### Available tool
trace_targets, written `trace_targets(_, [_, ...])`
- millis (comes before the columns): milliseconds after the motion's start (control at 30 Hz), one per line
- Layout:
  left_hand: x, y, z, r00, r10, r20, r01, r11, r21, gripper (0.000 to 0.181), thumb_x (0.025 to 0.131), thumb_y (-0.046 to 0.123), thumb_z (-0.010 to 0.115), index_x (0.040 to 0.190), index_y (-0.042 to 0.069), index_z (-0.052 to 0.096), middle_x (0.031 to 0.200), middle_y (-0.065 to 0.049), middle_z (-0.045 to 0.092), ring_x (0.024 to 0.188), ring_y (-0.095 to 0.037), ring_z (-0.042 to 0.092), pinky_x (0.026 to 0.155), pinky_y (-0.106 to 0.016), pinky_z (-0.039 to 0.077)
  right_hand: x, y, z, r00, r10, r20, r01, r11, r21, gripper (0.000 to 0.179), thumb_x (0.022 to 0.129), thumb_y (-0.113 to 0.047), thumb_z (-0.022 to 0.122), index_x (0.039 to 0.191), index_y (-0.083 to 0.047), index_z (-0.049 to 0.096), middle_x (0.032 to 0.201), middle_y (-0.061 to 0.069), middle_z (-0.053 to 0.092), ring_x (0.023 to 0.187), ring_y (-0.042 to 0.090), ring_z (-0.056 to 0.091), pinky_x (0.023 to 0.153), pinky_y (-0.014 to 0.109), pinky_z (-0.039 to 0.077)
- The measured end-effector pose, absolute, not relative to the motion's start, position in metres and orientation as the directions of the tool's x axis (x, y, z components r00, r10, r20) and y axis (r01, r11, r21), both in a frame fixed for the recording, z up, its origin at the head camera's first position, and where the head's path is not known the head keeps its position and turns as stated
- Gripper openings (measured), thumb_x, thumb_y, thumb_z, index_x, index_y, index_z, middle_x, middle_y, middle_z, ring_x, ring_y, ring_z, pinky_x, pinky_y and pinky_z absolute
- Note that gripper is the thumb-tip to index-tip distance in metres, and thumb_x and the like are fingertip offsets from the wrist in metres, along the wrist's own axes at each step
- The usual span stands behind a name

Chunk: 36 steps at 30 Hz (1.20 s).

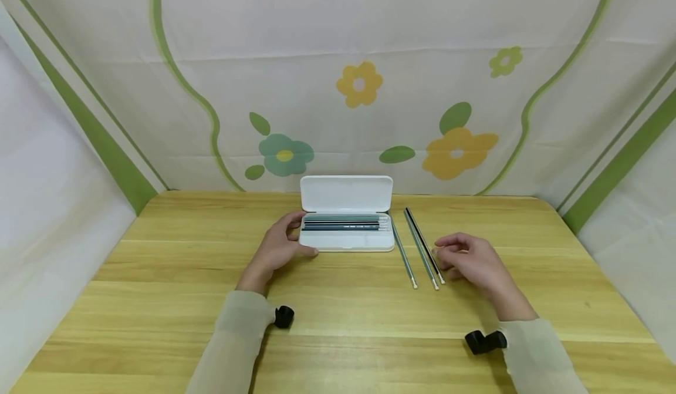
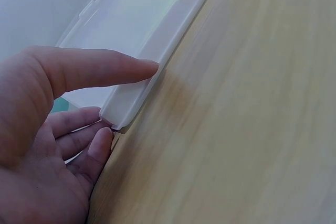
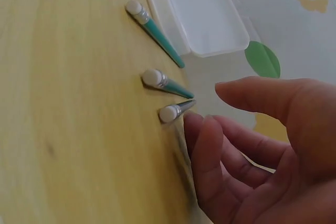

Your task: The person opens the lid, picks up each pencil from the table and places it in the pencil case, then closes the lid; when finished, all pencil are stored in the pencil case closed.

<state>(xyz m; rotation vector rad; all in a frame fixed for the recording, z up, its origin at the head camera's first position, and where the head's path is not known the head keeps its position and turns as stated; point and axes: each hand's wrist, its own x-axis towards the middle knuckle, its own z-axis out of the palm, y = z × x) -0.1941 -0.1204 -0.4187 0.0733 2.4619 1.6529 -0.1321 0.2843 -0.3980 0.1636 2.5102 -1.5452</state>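
An opened white pencil case [image 1: 347, 241] lies on the table, its lid [image 1: 346, 193] tilted up at the back. Several green and black pencils [image 1: 342, 224] rest inside it. My left hand [image 1: 277, 246] grips the case's left end, thumb [image 2: 113, 69] along the front edge and fingers [image 2: 79, 137] at the end wall. To the right of the case lie a green pencil [image 1: 404, 256], another green pencil [image 1: 421, 250] and a black pencil [image 1: 424, 244], white erasers toward me. Beside the black pencil my right hand [image 1: 470, 262] hovers with loosely bent fingers, holding nothing.
The wooden table [image 1: 348, 335] runs up to a white curtain [image 1: 317, 88] printed with flowers, directly behind the case lid. More white cloth hangs at both sides. Black devices [image 1: 284, 317] are worn at the two wrists.
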Motion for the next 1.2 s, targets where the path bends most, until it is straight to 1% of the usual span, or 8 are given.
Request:
trace_targets(267, [-0.1942, -0.1194, -0.4196, -0.984, 0.134, -0.117, -0.056, 0.391, 0.919, 0.092, 0.078, 0.005, 0.093, 0.159, 0.015, 0.05, 0.157, -0.016, 0.055, 0.125, -0.036, 0.065, 0.112, -0.05, 0.053, -0.132, 0.2874, -0.4039, -0.972, -0.004, -0.234, 0.206, 0.461, -0.863, 0.046, 0.102, -0.025, 0.074, 0.137, 0.003, 0.063, 0.108, 0.011, 0.074, 0.088, 0.016, 0.072, 0.075, 0.03, 0.064])
trace_targets(467, [-0.1947, -0.1198, -0.4209, -0.984, 0.136, -0.115, -0.053, 0.391, 0.919, 0.091, 0.078, 0.006, 0.094, 0.158, 0.015, 0.051, 0.157, -0.015, 0.055, 0.125, -0.036, 0.064, 0.111, -0.049, 0.053, -0.1301, 0.2894, -0.4058, -0.968, -0.007, -0.249, 0.219, 0.457, -0.862, 0.046, 0.101, -0.025, 0.076, 0.135, 0.005, 0.063, 0.102, 0.01, 0.075, 0.084, 0.017, 0.072, 0.071, 0.031, 0.064])
trace_targets(633, [-0.1948, -0.1205, -0.4213, -0.984, 0.138, -0.116, -0.053, 0.39, 0.919, 0.092, 0.077, 0.006, 0.094, 0.158, 0.015, 0.051, 0.156, -0.015, 0.055, 0.124, -0.036, 0.065, 0.111, -0.049, 0.053, -0.128, 0.2916, -0.4061, -0.961, -0.022, -0.276, 0.238, 0.442, -0.865, 0.045, 0.101, -0.022, 0.077, 0.133, 0.007, 0.063, 0.1, 0.009, 0.077, 0.08, 0.018, 0.074, 0.069, 0.032, 0.065])
trace_targets(933, [-0.1945, -0.1211, -0.4197, -0.984, 0.137, -0.116, -0.052, 0.398, 0.916, 0.092, 0.078, 0.006, 0.093, 0.159, 0.014, 0.05, 0.157, -0.016, 0.055, 0.125, -0.036, 0.065, 0.111, -0.05, 0.053, -0.1247, 0.2894, -0.4021, -0.955, -0.029, -0.294, 0.24, 0.507, -0.828, 0.044, 0.096, -0.02, 0.082, 0.127, 0.005, 0.065, 0.096, 0.007, 0.075, 0.08, 0.018, 0.074, 0.068, 0.032, 0.064])
trace_targets(1200, [-0.195, -0.1208, -0.4188, -0.984, 0.139, -0.114, -0.052, 0.391, 0.919, 0.092, 0.078, 0.005, 0.093, 0.159, 0.014, 0.05, 0.156, -0.016, 0.056, 0.124, -0.035, 0.067, 0.11, -0.049, 0.053, -0.1245, 0.2874, -0.402, -0.958, -0.017, -0.286, 0.235, 0.528, -0.816, 0.038, 0.095, -0.013, 0.079, 0.125, 0.005, 0.065, 0.096, 0.008, 0.073, 0.079, 0.018, 0.074, 0.067, 0.032, 0.064])
